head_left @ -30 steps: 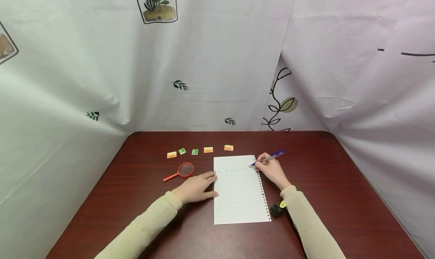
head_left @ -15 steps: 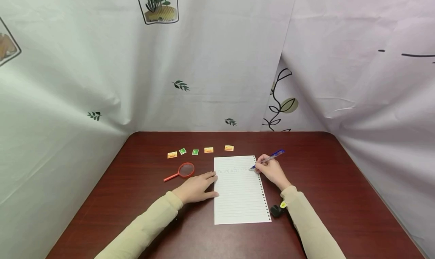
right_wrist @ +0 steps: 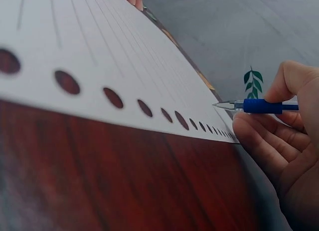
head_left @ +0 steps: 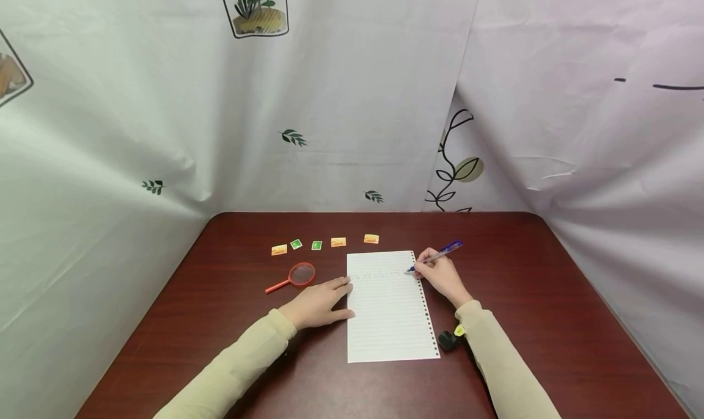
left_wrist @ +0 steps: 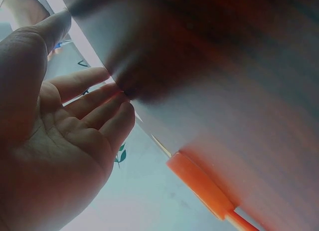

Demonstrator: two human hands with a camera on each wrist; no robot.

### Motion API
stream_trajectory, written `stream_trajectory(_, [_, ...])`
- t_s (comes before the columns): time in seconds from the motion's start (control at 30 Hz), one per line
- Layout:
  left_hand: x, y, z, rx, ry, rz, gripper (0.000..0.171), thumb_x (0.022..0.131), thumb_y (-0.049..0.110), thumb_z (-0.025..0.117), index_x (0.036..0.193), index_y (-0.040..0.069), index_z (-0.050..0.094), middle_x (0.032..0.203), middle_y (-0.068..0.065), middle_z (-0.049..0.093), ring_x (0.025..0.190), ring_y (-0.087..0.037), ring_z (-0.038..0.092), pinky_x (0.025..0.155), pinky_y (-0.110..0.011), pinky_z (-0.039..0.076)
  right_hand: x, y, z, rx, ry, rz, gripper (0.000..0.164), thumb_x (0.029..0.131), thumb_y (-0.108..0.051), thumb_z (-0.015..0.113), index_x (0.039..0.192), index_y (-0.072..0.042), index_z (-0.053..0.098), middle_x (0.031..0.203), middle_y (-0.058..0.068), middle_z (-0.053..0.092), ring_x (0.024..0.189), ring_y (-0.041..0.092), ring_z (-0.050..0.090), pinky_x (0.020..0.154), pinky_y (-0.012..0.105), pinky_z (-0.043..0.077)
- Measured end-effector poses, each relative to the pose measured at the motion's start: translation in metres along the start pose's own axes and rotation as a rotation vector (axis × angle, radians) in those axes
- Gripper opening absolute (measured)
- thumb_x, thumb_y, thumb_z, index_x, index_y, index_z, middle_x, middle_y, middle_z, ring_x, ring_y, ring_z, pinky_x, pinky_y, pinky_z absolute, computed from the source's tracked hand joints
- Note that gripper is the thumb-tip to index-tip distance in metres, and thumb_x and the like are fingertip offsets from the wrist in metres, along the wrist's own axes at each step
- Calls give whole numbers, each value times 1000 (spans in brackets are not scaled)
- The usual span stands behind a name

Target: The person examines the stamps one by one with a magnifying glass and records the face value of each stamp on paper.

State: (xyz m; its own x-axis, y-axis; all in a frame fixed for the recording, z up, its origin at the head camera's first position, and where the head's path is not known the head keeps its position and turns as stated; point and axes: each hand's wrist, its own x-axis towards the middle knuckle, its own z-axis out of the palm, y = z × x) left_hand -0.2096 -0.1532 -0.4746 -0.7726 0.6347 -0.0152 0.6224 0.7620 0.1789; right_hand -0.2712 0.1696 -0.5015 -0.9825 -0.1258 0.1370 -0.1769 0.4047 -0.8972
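Observation:
A lined sheet of paper (head_left: 387,321) with punched holes down its right edge lies on the table. Faint handwriting runs across one line near its top. My right hand (head_left: 442,278) pinches a blue pen (head_left: 442,251), its tip at the right end of that writing. In the right wrist view the pen (right_wrist: 264,106) sits between thumb and fingers, its tip by the paper (right_wrist: 124,51). My left hand (head_left: 316,304) rests with extended fingertips and thumb on the paper's left edge. The left wrist view shows the left hand's palm (left_wrist: 60,146) with fingers extended.
A red magnifying glass (head_left: 277,286) lies beyond my left hand. Several small orange cards and green cards, such as this orange card (head_left: 371,239) and this green card (head_left: 316,245), lie in a row behind the paper. White printed curtains (head_left: 352,101) enclose the dark red table (head_left: 522,272).
The pen tip has shifted slightly at the end of the written line, dipping a little and then rising slightly. My left hand holds its place on the sheet.

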Motion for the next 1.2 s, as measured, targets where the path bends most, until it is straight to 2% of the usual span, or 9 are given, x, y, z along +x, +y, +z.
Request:
stream_trajectory(0.33, [0,0,0,-4,-12,-9,70,96,50,65,146,3,52,152,-16,47,135,-27,51,103,-42,48,0,-1,2,12,64,-11,6,93,-9,65,91,-7,60,82,8,72,74,18,72,70,27,57])
stream_trajectory(0.53, [0,0,-1,-2,-7,-8,70,96,51,65,146,3,52,152,-16,47,134,-28,52,102,-42,49,1,1,0,-2,65,-1,7,92,-10,65,92,-5,60,82,8,72,75,18,72,70,27,57])
stream_trajectory(0.77, [0,0,0,-3,-10,-10,71,96,51,65,146,3,52,152,-16,47,135,-27,52,103,-42,48,1,2,-2,1,30,-10,6,93,-10,64,93,-4,61,84,9,72,76,18,72,70,28,58])
stream_trajectory(1.0, [0,-1,1,0,8,15,70,96,49,65,145,1,53,151,-18,48,133,-29,53,102,-43,49,1,2,-2,-25,77,8,7,93,-11,64,91,-6,60,81,7,73,73,17,72,70,25,55])
stream_trajectory(1.2, [0,0,0,-4,7,7,68,96,48,66,145,2,53,151,-17,48,134,-28,53,102,-42,49,1,1,-3,-25,85,-2,6,93,-10,65,89,-8,60,81,7,73,73,18,72,70,26,55])
